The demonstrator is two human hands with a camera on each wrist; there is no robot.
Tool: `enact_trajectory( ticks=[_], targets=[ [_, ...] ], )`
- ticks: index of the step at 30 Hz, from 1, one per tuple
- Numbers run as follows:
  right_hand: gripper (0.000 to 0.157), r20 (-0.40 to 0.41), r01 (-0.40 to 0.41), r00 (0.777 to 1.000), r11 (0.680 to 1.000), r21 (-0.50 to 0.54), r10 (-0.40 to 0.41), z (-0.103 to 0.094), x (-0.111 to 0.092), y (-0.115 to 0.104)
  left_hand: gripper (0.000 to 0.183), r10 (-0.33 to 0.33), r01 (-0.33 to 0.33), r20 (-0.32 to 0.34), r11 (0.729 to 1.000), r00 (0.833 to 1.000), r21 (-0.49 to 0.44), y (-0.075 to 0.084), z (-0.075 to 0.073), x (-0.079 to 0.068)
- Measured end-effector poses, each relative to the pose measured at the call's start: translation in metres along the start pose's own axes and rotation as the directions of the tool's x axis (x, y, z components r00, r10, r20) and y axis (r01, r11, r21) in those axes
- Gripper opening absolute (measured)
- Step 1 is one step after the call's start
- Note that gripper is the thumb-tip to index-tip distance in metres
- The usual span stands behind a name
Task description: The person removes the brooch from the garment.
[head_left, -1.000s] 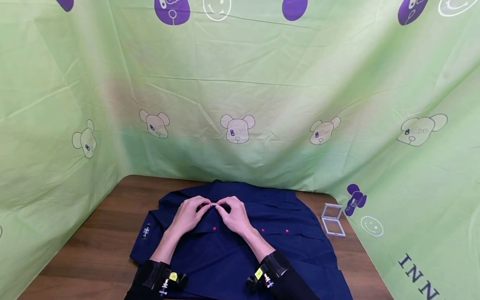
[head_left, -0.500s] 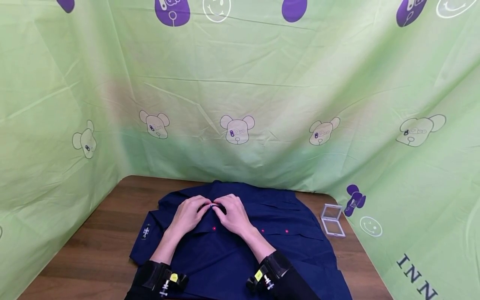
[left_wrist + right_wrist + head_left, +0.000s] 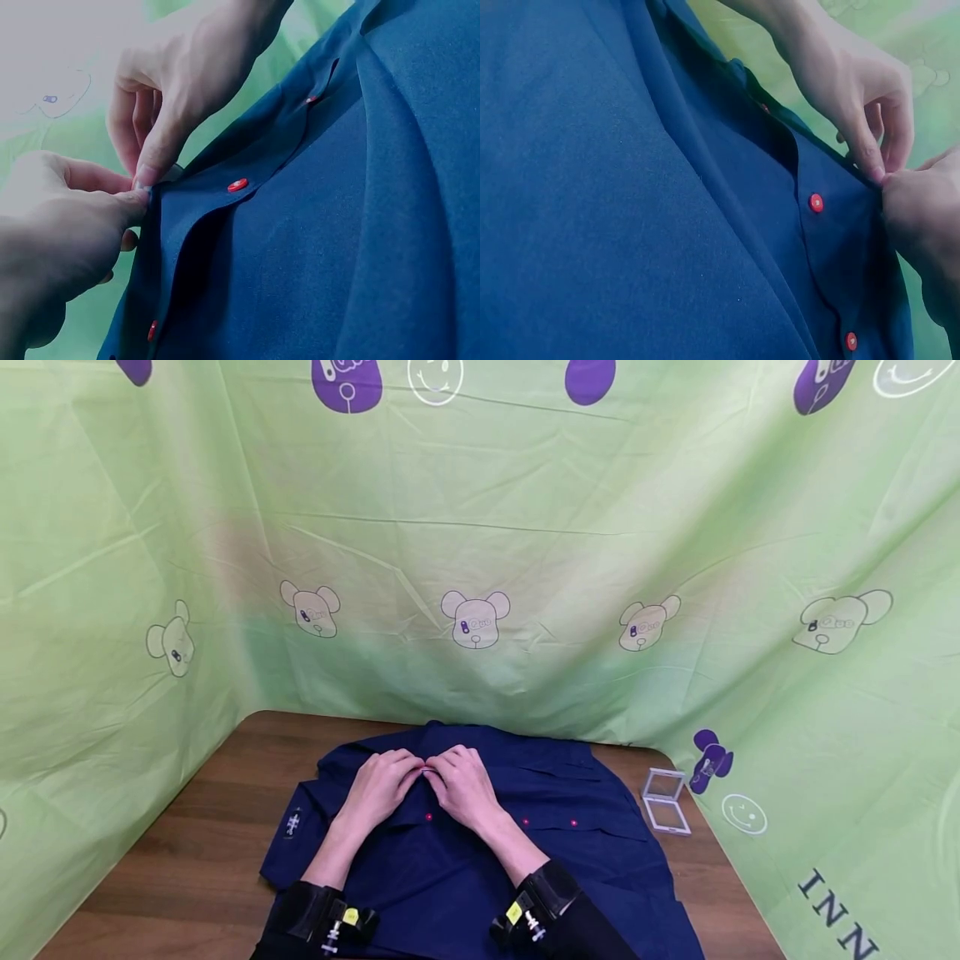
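Observation:
A dark blue shirt [image 3: 450, 877] with small red buttons lies spread over the table. Over its upper part my left hand [image 3: 380, 783] and right hand [image 3: 462, 783] meet at the fingertips. Between them is a small silvery-white strip [image 3: 174, 173] at the shirt's edge, mostly covered by the fingers. Thumb and forefinger of each hand pinch there. In the left wrist view, a red button [image 3: 238, 184] lies just beside the pinched spot. The right wrist view shows the cloth drawn up to the fingertips, with another red button [image 3: 816, 202] nearby.
A clear, square-framed case [image 3: 666, 802] stands with its lid up on the wooden table [image 3: 202, 827], right of the shirt. A silvery ornament [image 3: 292, 822] sits on the shirt's left part. Green printed cloth [image 3: 480, 527] hangs behind and at both sides.
The right hand's fingers have moved slightly left and closed in against the left hand's, covering more of the strip. The left hand has barely moved.

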State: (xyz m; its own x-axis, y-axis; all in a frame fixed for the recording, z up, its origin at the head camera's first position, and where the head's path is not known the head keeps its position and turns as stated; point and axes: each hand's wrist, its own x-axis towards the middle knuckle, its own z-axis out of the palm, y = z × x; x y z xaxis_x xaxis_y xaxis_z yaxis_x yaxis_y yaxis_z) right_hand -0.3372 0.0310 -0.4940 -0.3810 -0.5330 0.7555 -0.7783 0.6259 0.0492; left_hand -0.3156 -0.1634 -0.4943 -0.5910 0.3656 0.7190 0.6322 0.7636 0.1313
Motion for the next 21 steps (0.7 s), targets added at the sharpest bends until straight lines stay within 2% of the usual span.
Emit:
enact_trajectory(
  ticks=[7, 21],
  targets=[
    [0.011, 0.006, 0.016, 1.000, 0.999, -0.039, -0.016, -0.0009, 0.0008, -0.0008, 0.006, 0.032, -0.032, -0.014, 0.999, 0.999, 0.036, 0.0018, -0.0022, 0.0002],
    [0.010, 0.045, 0.008, 0.999, 0.999, -0.053, -0.005, -0.0016, 0.0019, -0.0018, 0.006, 0.044, -0.044, -0.003, 0.998, 0.999, 0.047, 0.0018, -0.0023, 0.0009]
  ],
)
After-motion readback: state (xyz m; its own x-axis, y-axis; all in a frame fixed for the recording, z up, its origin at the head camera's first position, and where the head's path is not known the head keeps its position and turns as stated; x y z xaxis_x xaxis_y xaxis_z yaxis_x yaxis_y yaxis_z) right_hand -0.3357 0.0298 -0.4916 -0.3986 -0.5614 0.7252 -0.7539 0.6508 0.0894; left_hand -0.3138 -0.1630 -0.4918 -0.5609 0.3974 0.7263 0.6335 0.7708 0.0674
